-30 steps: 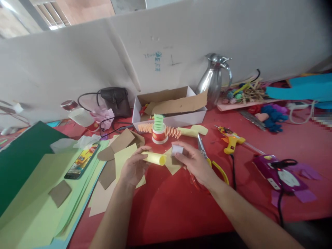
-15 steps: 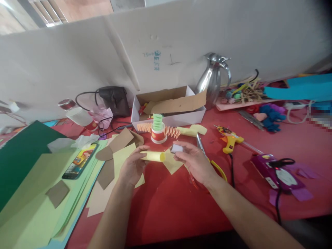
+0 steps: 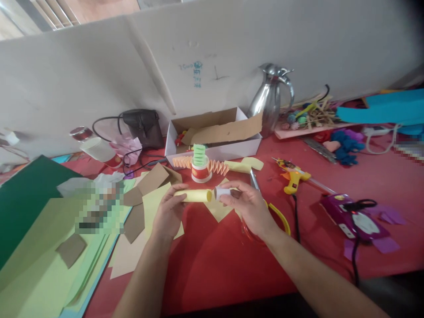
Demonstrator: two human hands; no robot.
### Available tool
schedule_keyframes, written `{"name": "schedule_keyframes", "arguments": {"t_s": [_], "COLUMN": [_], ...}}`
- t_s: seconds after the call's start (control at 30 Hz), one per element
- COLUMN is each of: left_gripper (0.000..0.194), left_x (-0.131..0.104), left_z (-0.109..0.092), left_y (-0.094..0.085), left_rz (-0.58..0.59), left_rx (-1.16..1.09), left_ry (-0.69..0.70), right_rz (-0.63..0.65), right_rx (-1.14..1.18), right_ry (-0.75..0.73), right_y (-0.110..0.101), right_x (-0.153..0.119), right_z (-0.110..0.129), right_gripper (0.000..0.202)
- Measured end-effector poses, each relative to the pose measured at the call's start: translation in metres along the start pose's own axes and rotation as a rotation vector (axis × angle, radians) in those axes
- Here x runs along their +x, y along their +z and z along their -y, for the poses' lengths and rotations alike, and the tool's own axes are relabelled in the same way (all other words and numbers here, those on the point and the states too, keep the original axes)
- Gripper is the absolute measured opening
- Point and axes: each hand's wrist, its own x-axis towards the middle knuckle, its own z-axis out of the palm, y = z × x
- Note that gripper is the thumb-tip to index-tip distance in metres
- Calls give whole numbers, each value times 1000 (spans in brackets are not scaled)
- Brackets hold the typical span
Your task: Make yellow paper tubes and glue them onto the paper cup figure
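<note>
My left hand (image 3: pixel 169 210) is closed around the left end of a yellow paper tube (image 3: pixel 195 195), which lies level with its right end toward my other hand. Between the fingertips of my right hand (image 3: pixel 248 205) is a short white tube (image 3: pixel 221 192), like a small ring of card. A narrow gap separates the two tubes. Behind them stands a red and white paper cup (image 3: pixel 201 173) with a folded green paper spring (image 3: pixel 199 154) on top and orange paper springs (image 3: pixel 218 167) on its sides. Scissors (image 3: pixel 278 217) with yellow and orange handles lie partly hidden beside my right hand.
A white box (image 3: pixel 215 150) and a steel jug (image 3: pixel 269 99) stand at the back. To the right lie a yellow glue gun (image 3: pixel 295 179) and a purple power strip (image 3: pixel 354 218) with cords. Coloured paper sheets (image 3: pixel 36 247) and brown card pieces (image 3: pixel 135 223) cover the left.
The white tube has turned and moved left, closer to the yellow tube's right end. My left hand keeps its hold on the yellow tube.
</note>
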Motion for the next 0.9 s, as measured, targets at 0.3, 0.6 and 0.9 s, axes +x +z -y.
{"name": "schedule_keyframes", "arguments": {"t_s": [0.3,0.6,0.9], "left_gripper": [18,12,29], "left_x": [-2,-5,-19], "left_z": [4,6,8], "left_y": [-2,-3,14], "left_rz": [71,157,36], "left_rx": [62,326,420], "left_ry": [77,132,230], "right_rz": [59,-94,-60], "right_rx": [78,151,-3], "right_ry": [27,-16,-4], "right_y": [0,-5,-3], "right_x": [0,6,4], "right_z": [0,-1,-4], "right_gripper": [21,23,27]}}
